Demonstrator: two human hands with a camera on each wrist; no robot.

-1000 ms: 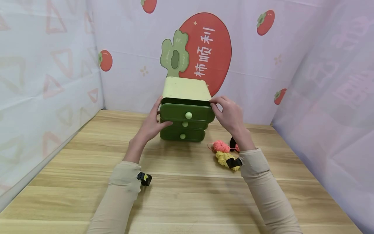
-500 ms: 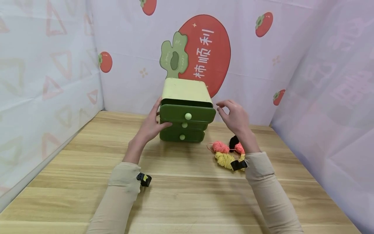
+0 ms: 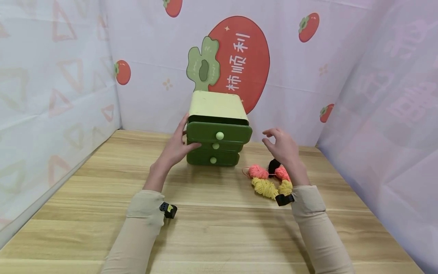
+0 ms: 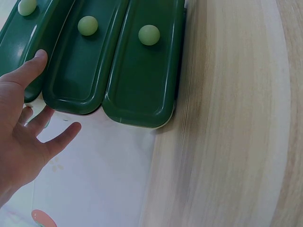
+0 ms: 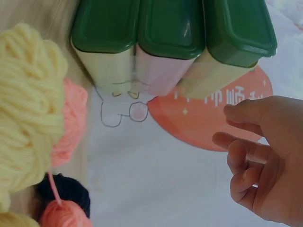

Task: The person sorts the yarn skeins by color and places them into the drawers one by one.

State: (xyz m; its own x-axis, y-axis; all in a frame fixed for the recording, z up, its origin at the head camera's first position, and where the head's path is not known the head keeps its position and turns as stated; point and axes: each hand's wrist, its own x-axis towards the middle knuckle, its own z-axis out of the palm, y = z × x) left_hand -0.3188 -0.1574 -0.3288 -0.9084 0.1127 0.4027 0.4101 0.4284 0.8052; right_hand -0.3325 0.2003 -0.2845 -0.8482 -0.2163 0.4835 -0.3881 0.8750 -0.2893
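A small drawer cabinet with a pale yellow-green top (image 3: 219, 104) stands toward the back of the table. Its green top drawer (image 3: 207, 132) juts forward, leaving a dark gap above it. The middle drawer (image 4: 71, 71) and bottom drawer (image 4: 137, 75) each have a round pale knob. My left hand (image 3: 174, 148) rests against the cabinet's left side, fingers spread, thumb across the front near the top drawer's lower edge. To the right of the cabinet, apart from it, hovers my right hand (image 3: 285, 146), loosely curled and holding nothing.
Yarn lies on the table right of the cabinet, below my right hand: yellow yarn (image 3: 264, 188), pink yarn (image 3: 258, 172) and black yarn (image 3: 273, 166). A patterned cloth wall (image 3: 150, 99) rises behind, with more cloth at both sides.
My right hand has let go of the cabinet's upper right edge and drawn away to the right and slightly down. The left hand and the top drawer look unchanged.
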